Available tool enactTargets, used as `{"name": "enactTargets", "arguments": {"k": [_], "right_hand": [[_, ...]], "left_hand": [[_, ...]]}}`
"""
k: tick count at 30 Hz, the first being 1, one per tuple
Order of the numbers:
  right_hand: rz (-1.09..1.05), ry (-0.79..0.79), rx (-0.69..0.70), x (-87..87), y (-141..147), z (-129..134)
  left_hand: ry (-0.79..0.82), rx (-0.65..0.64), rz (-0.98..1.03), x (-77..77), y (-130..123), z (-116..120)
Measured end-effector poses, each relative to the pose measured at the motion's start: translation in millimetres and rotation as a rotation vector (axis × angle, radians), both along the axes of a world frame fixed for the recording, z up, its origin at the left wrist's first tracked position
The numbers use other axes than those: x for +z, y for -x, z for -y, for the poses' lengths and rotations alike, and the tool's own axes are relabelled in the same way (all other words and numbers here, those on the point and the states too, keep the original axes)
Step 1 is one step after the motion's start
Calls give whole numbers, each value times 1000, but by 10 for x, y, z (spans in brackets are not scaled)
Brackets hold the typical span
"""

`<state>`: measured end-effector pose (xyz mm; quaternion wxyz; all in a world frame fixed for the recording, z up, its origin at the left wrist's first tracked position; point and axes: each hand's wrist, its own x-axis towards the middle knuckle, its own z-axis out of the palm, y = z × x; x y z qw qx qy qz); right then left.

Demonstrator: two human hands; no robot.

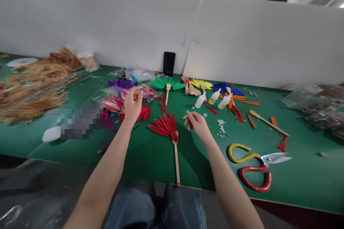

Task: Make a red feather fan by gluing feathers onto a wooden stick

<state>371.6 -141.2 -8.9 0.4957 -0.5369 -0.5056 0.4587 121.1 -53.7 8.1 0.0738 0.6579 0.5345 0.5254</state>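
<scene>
Red fan (174, 138) lies left of the scissors (264, 159), handle (176, 164) running toward you. Your curled right hand (198, 123) is nearer it than your curled left hand (133, 103); I can't tell whether either grips anything.

Beyond your fingers (190, 116), a black phone (169, 63) is standing by the white partition (107, 25); left of them, tan fibres (37, 80) are lying.

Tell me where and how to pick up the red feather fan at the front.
Pinch the red feather fan by its wooden handle, halfway along, probably from the near side: the handle is slim, straight and reaches the green table's near edge, while the splayed feathers at the far end look delicate.
</scene>
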Motion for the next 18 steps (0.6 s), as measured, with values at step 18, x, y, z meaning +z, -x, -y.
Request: {"name": "enactTargets", "arguments": {"k": [18], "right_hand": [[-51,7,1,-30,95,58]], "left_hand": [[249,68,-550,-356,276,397]]}}
